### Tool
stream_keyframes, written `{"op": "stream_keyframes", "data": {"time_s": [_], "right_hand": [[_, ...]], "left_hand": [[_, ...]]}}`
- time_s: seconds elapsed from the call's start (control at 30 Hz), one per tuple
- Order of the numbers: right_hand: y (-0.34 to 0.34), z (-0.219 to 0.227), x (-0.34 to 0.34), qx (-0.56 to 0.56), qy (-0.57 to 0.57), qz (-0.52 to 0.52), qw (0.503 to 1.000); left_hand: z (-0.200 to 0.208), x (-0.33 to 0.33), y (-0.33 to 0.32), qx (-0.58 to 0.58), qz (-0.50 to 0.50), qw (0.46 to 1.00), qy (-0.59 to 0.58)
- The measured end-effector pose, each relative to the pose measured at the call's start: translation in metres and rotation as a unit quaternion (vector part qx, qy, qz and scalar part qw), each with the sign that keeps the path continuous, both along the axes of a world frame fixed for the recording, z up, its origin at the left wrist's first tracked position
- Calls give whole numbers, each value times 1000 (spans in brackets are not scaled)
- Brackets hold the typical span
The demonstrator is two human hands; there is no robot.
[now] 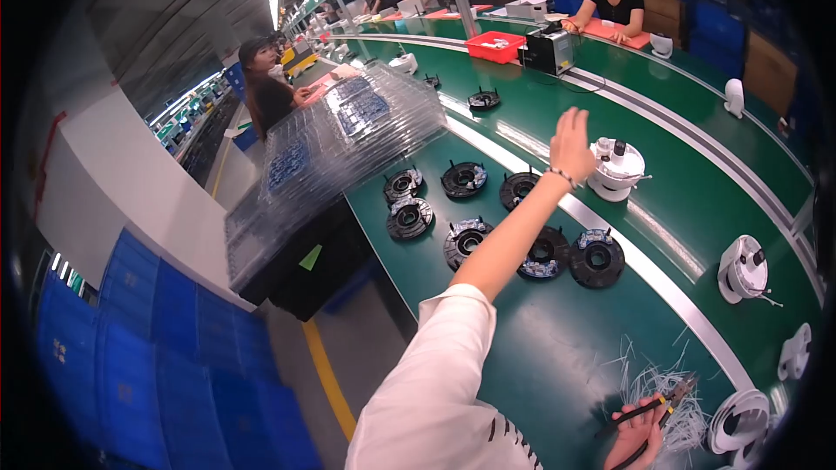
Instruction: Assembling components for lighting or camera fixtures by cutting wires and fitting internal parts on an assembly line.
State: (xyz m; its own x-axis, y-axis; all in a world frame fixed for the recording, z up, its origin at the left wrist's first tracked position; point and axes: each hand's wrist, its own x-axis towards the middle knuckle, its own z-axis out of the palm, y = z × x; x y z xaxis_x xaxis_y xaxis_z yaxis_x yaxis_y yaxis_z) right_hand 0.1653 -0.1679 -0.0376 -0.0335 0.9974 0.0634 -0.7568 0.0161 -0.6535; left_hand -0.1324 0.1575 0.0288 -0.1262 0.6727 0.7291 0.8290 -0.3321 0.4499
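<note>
My left arm stretches far over the bench, and my left hand (572,146) has its fingers extended with nothing in them. Right beside it, on the green conveyor, stands a white rounded housing (615,176) with a black knob-like part on top. At the lower right, my right hand (640,428) is wrapped around side cutters (669,402) with black and yellow handles. Their jaws lie over a heap of thin white plastic strips (688,431). Under and around my left forearm lie several black round bases (596,258) carrying small circuit boards.
Clear plastic trays (348,122) with blue circuit boards are stacked at the left. More white housings (743,268) stand along the belt at the right. Farther off are a red bin (495,46), a black box-shaped device (550,50) and several people. Blue crates (157,357) stand lower left.
</note>
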Motion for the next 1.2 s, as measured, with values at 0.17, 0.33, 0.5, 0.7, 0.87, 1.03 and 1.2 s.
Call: {"op": "stream_keyframes", "data": {"time_s": [0.17, 0.33, 0.5, 0.7, 0.87, 1.03, 1.2], "right_hand": [[3, -5, 2, -22, 2, -2, 1000], [4, -7, 3, -53, -20, -27, 998], [2, -5, 3, -92, -21, -18, 995], [5, 7, -8, -130, -15, -21, 991], [26, 0, -11, -98, 132, 168, 972], [23, 6, 4, -86, 129, 209, 966], [16, 8, 13, -118, 93, 210, 966]], "left_hand": [[-84, -33, 69, -200, -133, 970, 41], [-81, -7, 68, -256, -202, 939, -109], [-83, 0, 65, -262, -199, 935, -131], [-49, 57, 6, -39, -233, 971, 17], [7, 65, -77, -89, -334, 938, 34], [24, 113, -133, -111, -423, 899, 40], [14, 131, -149, -115, -452, 878, 104]]}}
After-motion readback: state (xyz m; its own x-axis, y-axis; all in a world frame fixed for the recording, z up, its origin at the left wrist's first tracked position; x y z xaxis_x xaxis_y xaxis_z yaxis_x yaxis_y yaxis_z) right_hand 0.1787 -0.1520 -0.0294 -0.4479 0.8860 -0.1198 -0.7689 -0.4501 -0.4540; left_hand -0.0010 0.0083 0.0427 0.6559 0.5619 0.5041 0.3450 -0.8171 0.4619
